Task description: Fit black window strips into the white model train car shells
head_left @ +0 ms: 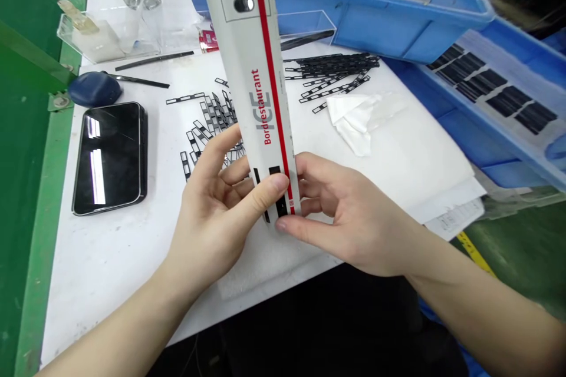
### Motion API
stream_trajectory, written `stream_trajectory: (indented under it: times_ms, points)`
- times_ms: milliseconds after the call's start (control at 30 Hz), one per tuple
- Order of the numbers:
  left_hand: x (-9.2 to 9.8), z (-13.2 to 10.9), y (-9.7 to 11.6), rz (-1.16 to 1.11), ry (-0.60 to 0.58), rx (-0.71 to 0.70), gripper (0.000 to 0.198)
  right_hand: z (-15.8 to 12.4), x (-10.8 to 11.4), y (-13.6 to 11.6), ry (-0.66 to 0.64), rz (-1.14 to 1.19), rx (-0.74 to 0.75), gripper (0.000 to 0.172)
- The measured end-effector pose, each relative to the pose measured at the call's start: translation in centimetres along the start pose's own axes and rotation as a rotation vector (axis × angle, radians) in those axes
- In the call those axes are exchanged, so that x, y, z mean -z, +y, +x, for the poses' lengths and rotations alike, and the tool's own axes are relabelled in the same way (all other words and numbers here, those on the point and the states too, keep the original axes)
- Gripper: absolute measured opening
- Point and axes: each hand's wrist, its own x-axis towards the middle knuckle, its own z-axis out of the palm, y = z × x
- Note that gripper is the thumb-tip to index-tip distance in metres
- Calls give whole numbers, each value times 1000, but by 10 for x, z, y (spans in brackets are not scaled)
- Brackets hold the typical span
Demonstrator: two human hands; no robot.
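Both my hands hold a long grey model train body shell point(256, 70) with a red stripe and the lettering "ICE Bordrestaurant". It stands nearly upright above the white sheet. My left hand point(221, 212) grips its lower end from the left, thumb pressed on a black window insert near the bottom. My right hand point(349, 212) grips the same end from the right, fingers curled behind the shell. Loose black window-frame strips point(207, 123) lie on the sheet just behind my hands.
A black phone point(110, 156) lies at the left beside a dark blue pouch point(94, 89). More black strips point(331, 73) and crumpled white tissue point(354, 121) sit at the right. Blue bins point(375, 6) stand behind and right. Clear plastic holders point(106, 29) at back left.
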Motion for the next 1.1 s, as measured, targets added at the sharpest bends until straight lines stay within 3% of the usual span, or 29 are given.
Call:
stream_trajectory:
  times_ms: [200, 467, 667, 1100]
  points:
    - [2, 0, -1, -22, -50, -16, 60, -2, -2, -1, 23, 7, -34, 31]
    - [0, -1, -2, 25, -18, -49, 54, 1, -3, -4, 51, -35, -29, 23]
    - [-1, 0, -2, 7, -3, -58, 61, -1, 5, -1, -35, 24, -19, 35]
    - [-4, 0, -1, 38, 41, -65, 57, 4, 1, -11, -12, -80, -72, 19]
